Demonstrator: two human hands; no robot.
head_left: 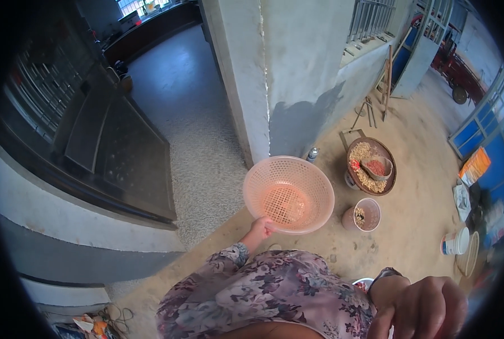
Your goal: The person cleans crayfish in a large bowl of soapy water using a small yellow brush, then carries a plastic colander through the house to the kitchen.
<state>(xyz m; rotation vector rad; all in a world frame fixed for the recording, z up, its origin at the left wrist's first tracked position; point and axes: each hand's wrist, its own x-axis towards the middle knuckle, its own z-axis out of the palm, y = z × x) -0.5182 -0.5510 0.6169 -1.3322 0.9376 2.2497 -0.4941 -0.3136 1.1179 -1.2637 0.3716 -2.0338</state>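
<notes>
My left hand [262, 229] grips the near rim of a pink perforated plastic basket [289, 195], which is tilted so that its inside faces me; nothing can be made out in it. Raised at the lower right, close to the camera, is my right hand [425, 307] with bent fingers; whether it holds anything is hidden. Beyond the basket to the right stands a round woven tray [393, 163] with pale shelled-looking pieces, and on it a smaller bowl [388, 174] of reddish kernels. A pinkish plastic bucket [372, 214] nearer me has some pale pieces inside.
A spray can [313, 154] stands by the wall corner [258, 106]. An open dark door [129, 148] is at left. Long-handled tools [388, 80] lean on the wall. At right are a white bucket [455, 242], bags [462, 201] and a blue metal gate [474, 131].
</notes>
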